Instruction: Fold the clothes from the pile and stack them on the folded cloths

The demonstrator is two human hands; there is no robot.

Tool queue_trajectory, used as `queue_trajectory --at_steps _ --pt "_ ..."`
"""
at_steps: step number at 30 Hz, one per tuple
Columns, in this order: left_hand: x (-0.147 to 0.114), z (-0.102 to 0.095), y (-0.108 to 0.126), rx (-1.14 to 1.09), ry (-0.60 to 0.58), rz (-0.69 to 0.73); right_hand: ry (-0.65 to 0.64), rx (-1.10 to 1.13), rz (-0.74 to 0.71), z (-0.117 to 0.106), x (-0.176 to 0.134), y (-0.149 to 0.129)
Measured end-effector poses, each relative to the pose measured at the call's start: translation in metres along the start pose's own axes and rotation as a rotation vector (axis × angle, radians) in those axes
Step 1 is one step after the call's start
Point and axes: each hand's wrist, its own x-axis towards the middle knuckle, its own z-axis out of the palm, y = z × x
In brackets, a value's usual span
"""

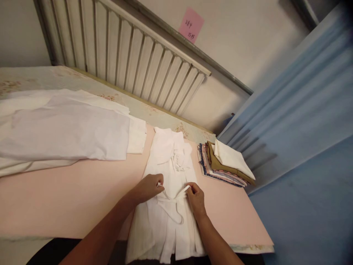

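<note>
A white pleated dress (165,232) lies lengthwise on the pink table cover, its lower end hanging at the front edge. Across its middle runs a thin white fabric tie (171,211), crossed or looped at the centre with a loop lying below. My left hand (150,188) is closed, pinching one end of the tie on the left side. On the right, my right hand (196,197) pinches the other end between thumb and fingers. Between the two hands the tie sags in a shallow V. Farther up the dress, another small gathered tie (179,158) rests on the fabric.
A pile of white garments (66,129) covers the left of the pink-covered table (228,217). Folded clothes (226,163) are stacked at the right. Behind the table stands a radiator (132,55); a blue curtain (303,147) hangs on the right. A pink note (191,25) is on the wall.
</note>
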Motion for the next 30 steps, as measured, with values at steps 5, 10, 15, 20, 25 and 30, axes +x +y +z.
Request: queue_trajectory --at_steps 5,10,15,20,25,30 --pt "0.002 -0.001 0.001 0.044 0.014 -0.019 -0.055 0.034 0.032 -0.004 0.002 -0.002" --pt "0.001 -0.001 0.001 0.056 -0.013 -0.026 -0.206 0.043 0.060 -0.015 0.005 -0.008" --pt "0.002 0.000 -0.001 0.028 -0.019 -0.036 -0.393 0.070 0.067 -0.026 0.008 -0.013" --pt "0.001 0.000 -0.002 0.038 -0.024 -0.042 -0.524 -0.015 0.020 -0.031 0.008 -0.021" --pt "0.000 0.001 -0.002 0.044 -0.030 -0.020 -0.486 -0.105 -0.039 -0.030 0.007 -0.027" --pt "0.000 0.000 -0.002 0.076 -0.041 -0.011 -0.472 -0.155 -0.073 -0.031 0.011 -0.025"
